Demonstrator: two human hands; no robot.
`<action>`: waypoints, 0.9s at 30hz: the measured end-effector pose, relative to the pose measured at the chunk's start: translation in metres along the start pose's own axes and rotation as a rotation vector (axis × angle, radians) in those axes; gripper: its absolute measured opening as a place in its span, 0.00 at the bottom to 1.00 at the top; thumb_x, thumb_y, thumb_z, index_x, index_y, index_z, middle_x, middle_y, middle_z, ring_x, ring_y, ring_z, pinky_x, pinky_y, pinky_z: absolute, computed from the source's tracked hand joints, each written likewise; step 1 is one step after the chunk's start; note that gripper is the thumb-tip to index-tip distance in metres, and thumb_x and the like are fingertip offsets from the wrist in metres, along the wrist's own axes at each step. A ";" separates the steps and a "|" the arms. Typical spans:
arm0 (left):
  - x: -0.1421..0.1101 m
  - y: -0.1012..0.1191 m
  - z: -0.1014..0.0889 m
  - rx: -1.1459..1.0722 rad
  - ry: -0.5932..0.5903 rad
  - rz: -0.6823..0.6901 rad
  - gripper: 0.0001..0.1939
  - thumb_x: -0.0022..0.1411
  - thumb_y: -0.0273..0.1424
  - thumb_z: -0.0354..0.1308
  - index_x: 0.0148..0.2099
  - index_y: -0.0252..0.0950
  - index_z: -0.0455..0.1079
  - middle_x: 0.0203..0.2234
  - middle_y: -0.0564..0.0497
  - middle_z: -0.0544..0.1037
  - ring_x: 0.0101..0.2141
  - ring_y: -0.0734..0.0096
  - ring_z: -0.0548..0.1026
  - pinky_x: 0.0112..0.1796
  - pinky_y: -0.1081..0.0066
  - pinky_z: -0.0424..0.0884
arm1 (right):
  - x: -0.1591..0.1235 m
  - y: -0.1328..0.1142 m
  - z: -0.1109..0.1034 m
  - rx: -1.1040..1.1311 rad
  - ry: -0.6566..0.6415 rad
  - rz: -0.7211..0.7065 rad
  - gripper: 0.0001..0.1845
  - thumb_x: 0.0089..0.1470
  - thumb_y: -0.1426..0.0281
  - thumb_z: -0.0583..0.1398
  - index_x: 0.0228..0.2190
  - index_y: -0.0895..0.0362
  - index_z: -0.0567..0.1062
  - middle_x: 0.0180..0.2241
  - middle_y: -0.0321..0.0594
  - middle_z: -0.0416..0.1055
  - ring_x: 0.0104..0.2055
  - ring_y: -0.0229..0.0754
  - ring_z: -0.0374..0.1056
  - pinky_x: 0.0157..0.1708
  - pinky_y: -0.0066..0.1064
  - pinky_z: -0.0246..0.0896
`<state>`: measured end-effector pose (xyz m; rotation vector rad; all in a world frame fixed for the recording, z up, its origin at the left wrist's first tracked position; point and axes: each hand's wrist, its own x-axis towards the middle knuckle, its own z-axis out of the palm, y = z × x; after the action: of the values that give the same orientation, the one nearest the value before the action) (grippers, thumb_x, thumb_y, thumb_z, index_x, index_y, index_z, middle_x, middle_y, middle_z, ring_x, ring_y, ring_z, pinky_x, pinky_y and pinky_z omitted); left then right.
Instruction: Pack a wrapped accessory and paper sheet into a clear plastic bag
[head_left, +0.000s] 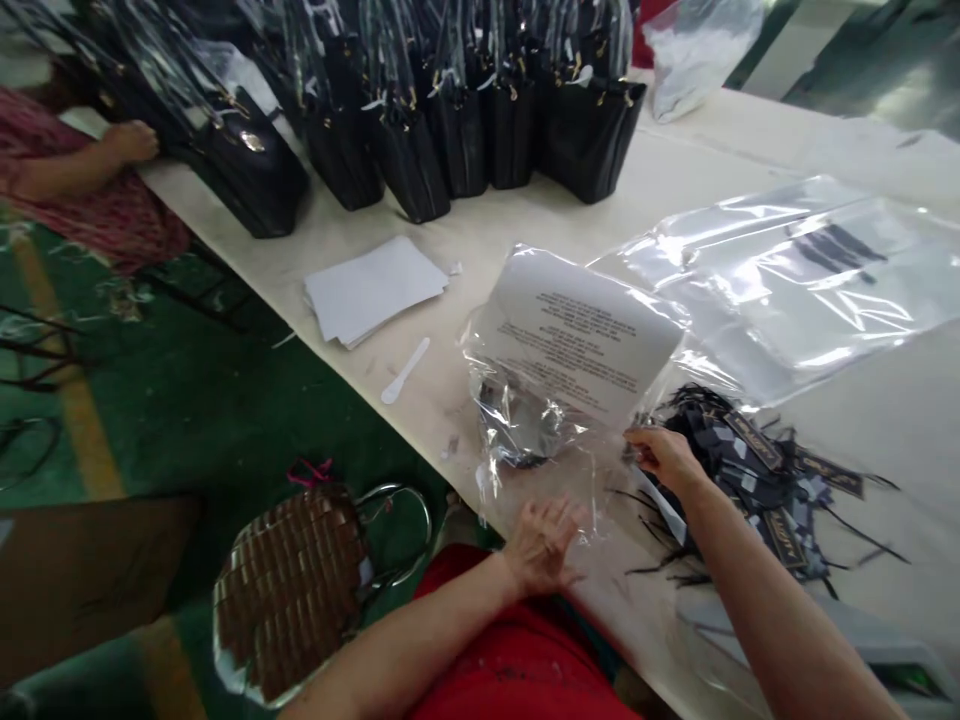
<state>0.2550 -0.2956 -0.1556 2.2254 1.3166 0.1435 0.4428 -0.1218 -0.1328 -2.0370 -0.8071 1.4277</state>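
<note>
A clear plastic bag (592, 440) lies on the table in front of me, with a white panel of printed lines (570, 320) in its upper part. Through the plastic shows a dark roundish thing (521, 425) that I cannot make out. My left hand (544, 545) rests with spread fingers by the bag's near edge and grips nothing. At the bag's right edge, my right hand (664, 455) has its fingers pinched on the plastic. Just beyond that hand is a heap of black hang tags (750, 470) with dark strings and gold lettering.
Black handbags (585, 135) with wrapped handles stand along the back. White sheets (375, 285) and a white plastic spatula (406, 370) lie left. Large clear plastic bags (795, 280) spread right. Another person's hand (131, 142) is at far left. A stool (289, 590) stands below.
</note>
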 end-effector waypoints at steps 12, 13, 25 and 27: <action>-0.018 -0.002 0.036 0.105 0.408 0.087 0.15 0.66 0.38 0.48 0.48 0.38 0.71 0.50 0.42 0.72 0.52 0.53 0.67 0.48 0.54 0.67 | -0.001 0.000 0.007 -0.065 0.162 -0.060 0.08 0.33 0.72 0.62 0.17 0.57 0.65 0.11 0.30 0.54 0.14 0.32 0.50 0.13 0.26 0.45; -0.020 -0.004 0.032 0.116 0.455 0.089 0.15 0.66 0.38 0.48 0.49 0.38 0.70 0.52 0.42 0.70 0.54 0.54 0.65 0.50 0.53 0.65 | -0.004 0.001 0.005 -0.082 0.179 -0.076 0.09 0.34 0.70 0.63 0.19 0.57 0.66 0.12 0.30 0.56 0.15 0.34 0.52 0.14 0.27 0.48; 0.001 -0.054 -0.065 -0.546 0.617 -0.362 0.11 0.62 0.36 0.54 0.38 0.39 0.76 0.51 0.45 0.72 0.56 0.54 0.62 0.57 0.48 0.52 | -0.055 0.013 -0.004 -1.010 -0.053 -1.490 0.27 0.46 0.80 0.51 0.50 0.57 0.68 0.47 0.46 0.71 0.51 0.48 0.64 0.55 0.43 0.51; 0.010 -0.073 -0.071 -0.651 0.615 -0.392 0.12 0.62 0.36 0.53 0.36 0.38 0.76 0.43 0.45 0.76 0.49 0.57 0.68 0.54 0.53 0.60 | -0.047 0.000 0.006 -0.984 -0.095 -1.322 0.24 0.48 0.75 0.55 0.49 0.57 0.70 0.42 0.46 0.73 0.45 0.48 0.67 0.50 0.41 0.55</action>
<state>0.1779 -0.2317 -0.1336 1.3817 1.6752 1.0108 0.4242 -0.1550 -0.1049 -1.2287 -2.5551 0.3044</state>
